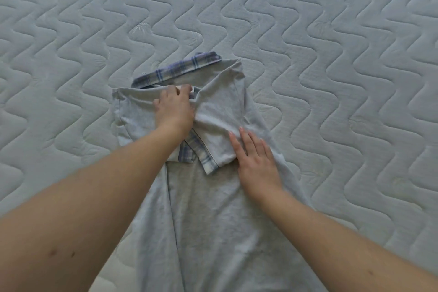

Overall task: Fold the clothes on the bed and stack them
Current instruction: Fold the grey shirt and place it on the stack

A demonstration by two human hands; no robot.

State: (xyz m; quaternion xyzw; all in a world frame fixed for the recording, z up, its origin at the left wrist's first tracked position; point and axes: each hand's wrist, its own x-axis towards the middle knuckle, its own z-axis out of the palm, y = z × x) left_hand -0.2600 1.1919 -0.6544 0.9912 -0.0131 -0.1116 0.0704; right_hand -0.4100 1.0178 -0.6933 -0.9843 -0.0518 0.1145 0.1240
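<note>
Grey garment lay lengthwise at centre of quilted bed, plaid collar at far end, both sleeves folded inward over body. Left hand sat near collar, fingers curled, pinching fabric at neckline. Plaid cuff showed between hands. Right hand lay flat, fingers straight, pressing on folded right sleeve edge.

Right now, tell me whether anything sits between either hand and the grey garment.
Nothing visible does. The left hand already rests on the grey garment near its plaid collar, fingers curled at the neckline. The right hand lies flat on the folded sleeve. The mattress around it shows nothing else.
</note>
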